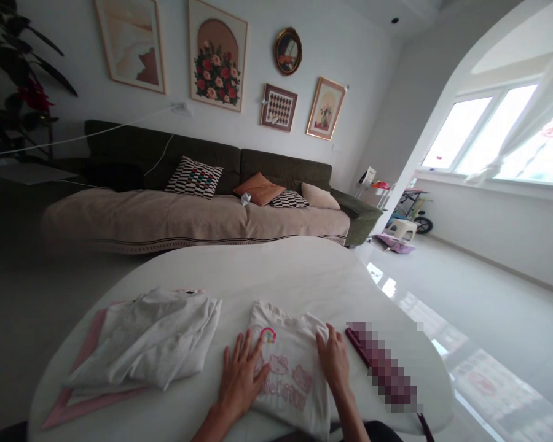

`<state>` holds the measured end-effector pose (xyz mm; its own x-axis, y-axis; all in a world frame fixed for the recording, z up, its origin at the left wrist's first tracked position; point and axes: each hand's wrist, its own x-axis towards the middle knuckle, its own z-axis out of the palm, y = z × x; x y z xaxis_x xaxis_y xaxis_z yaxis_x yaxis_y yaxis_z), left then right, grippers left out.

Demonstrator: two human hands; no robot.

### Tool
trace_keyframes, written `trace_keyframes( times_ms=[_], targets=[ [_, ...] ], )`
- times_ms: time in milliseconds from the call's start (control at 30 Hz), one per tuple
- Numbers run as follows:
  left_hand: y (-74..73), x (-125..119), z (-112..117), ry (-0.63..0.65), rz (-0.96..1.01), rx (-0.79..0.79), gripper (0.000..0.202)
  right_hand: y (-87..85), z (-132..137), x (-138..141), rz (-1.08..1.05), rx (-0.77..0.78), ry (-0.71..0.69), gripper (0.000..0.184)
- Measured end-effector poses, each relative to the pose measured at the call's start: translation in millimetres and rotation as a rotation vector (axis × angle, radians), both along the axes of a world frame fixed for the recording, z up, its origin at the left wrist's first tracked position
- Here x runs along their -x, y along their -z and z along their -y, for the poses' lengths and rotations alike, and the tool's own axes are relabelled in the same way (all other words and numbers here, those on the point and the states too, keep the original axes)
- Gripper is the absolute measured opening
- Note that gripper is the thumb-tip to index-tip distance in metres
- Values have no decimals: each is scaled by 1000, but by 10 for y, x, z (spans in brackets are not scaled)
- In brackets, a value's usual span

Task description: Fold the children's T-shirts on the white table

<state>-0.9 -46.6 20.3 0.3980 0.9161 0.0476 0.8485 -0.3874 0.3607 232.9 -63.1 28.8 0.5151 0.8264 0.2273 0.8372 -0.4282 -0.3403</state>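
The left hand (pixel 239 377) lies flat over the edge of the pink print on the folded shirt (pixel 288 362), so part of the drawing is covered, and the lettering below it is too soft to read. The right hand (pixel 334 362) covers the shirt's right edge. Both forearms run out at the bottom edge, as do the shirt's near hem and the near rim of the surface (pixel 276 270). A mosaic blur (pixel 384 371) hides most of a dark red thing (pixel 354 339) beside the right hand; what it is cannot be told. Under the white pile (pixel 152 344) a pink cloth (pixel 64 408) shows only at its borders. The plant (pixel 9 80) is cut by the left edge.
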Motion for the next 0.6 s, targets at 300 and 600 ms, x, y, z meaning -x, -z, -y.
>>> trace_keyframes(
  times_ms=[300, 600],
  targets=[
    [-41, 22, 7, 74, 9, 83, 82, -151, -267, -71, -52, 6, 122, 33],
    [11, 45, 6, 83, 62, 68, 81, -253, -1241, 968, -117, 27, -468, 28]
  ],
)
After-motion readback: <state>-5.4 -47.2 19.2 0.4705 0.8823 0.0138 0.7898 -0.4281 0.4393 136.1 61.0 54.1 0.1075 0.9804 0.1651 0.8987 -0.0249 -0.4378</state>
